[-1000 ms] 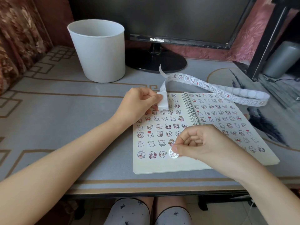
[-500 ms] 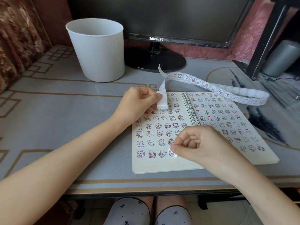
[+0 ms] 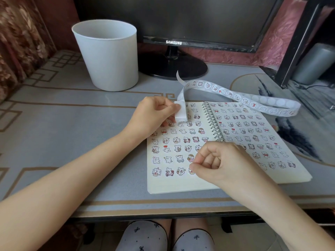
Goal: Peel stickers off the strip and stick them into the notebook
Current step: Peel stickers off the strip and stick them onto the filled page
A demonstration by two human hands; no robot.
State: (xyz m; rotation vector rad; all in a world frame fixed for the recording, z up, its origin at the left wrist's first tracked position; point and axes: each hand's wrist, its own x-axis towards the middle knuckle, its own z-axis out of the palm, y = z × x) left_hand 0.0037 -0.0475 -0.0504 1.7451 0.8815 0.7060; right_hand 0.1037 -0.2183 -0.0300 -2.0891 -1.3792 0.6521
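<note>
"SAMSUNG" legible on monitor (image 3: 181, 20) behind notebook (image 3: 181, 183). Left hand (image 3: 154, 115) fingers pinching strip (image 3: 235, 96); right hand (image 3: 221, 163) fingers pressed together, apparently on a half-hidden sticker (image 3: 190, 171).

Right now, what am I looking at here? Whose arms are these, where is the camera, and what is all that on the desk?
No machine here: a person wears a camera on the head, looking down at their own two bare hands. The left hand pinches the end of a long sticker strip, which loops away across the desk. The right hand presses a small sticker onto the bottom row of the open notebook, whose two pages are already full of little cartoon stickers. Behind stand a white bin and a monitor. The person's knees show below the desk edge.
</note>
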